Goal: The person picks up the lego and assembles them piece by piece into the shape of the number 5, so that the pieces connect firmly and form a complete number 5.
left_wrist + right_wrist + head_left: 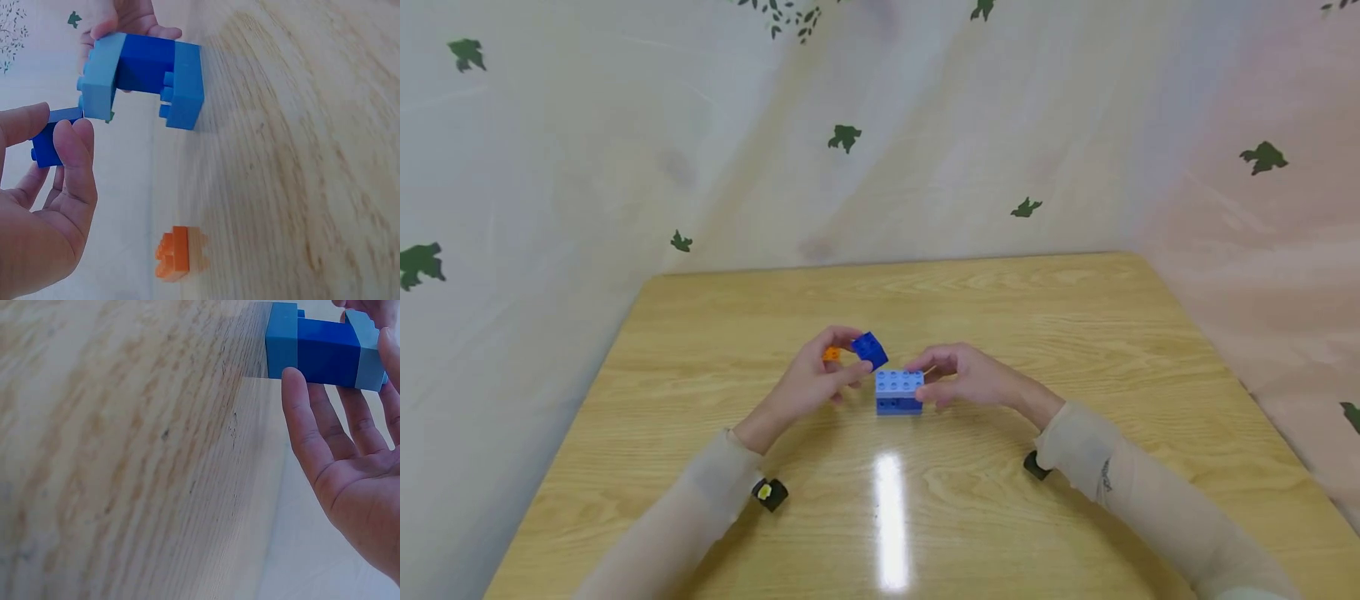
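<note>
A small dark blue building block (pixel 869 351) is pinched between the thumb and fingers of my left hand (pixel 808 379), tilted just above the left back of a block stack (pixel 899 407). The stack stands on the table: a light blue studded brick (pixel 101 78) on top, a dark blue block (pixel 147 62) in between at one end, and a medium blue brick (pixel 187 87) at the bottom, with an open gap beside the middle block. My right hand (pixel 973 377) holds the stack from its right side, thumb and fingers at its end.
An orange block (pixel 174 255) lies on the wooden table (pixel 715 333), partly hidden behind my left hand in the head view. A pale cloth with green leaf shapes (pixel 845 137) hangs behind the table. Wrist cameras (pixel 771 493) sit under both sleeves.
</note>
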Demonstrator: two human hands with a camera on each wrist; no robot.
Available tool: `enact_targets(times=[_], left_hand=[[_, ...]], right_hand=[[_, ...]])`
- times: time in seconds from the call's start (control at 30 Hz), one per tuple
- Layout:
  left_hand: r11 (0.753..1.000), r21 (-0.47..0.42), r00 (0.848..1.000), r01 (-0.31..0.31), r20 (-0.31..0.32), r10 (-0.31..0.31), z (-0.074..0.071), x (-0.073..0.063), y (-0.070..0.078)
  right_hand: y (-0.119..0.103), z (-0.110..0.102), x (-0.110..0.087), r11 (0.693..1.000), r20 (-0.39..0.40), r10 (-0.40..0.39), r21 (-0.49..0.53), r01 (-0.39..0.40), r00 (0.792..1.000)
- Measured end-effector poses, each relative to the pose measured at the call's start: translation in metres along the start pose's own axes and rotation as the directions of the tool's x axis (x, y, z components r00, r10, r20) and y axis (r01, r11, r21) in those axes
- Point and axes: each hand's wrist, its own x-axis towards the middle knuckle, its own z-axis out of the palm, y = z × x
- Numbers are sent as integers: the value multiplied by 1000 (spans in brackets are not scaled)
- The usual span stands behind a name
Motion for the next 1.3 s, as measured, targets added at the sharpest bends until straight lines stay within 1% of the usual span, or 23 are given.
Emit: enact_targets(times=[0.17, 0.3, 0.47, 0.67, 0.9, 1.1, 1.3], left_hand=[[1000, -21, 1000, -5, 30, 5, 3, -3, 8], [999, -34, 996, -11, 85, 13, 6, -5, 11], [998, -53, 988, -19, 152, 27, 8, -5, 11], [999, -30, 981, -44, 189, 49, 5, -5, 10], [995, -1, 966, -100, 240, 97, 2, -5, 10], [993, 24, 961, -119, 253, 109, 2, -4, 9], [992, 38, 965, -117, 242, 104, 7, -2, 8]], right_hand=[[0, 0, 0, 1000, -1, 0, 5, 0, 1000], [2, 0, 0, 1000, 2, -8, 7, 8, 1000], [2, 0, 1, 1000, 3, -16, 17, 16, 1000], [2, 0, 1, 1000, 3, -15, 20, 15, 1000], [2, -1, 0, 1000, 2, -12, 11, 12, 1000], [2, -1, 0, 1000, -2, -9, 7, 9, 1000], [3, -1, 0, 1000, 5, -14, 7, 14, 1000]])
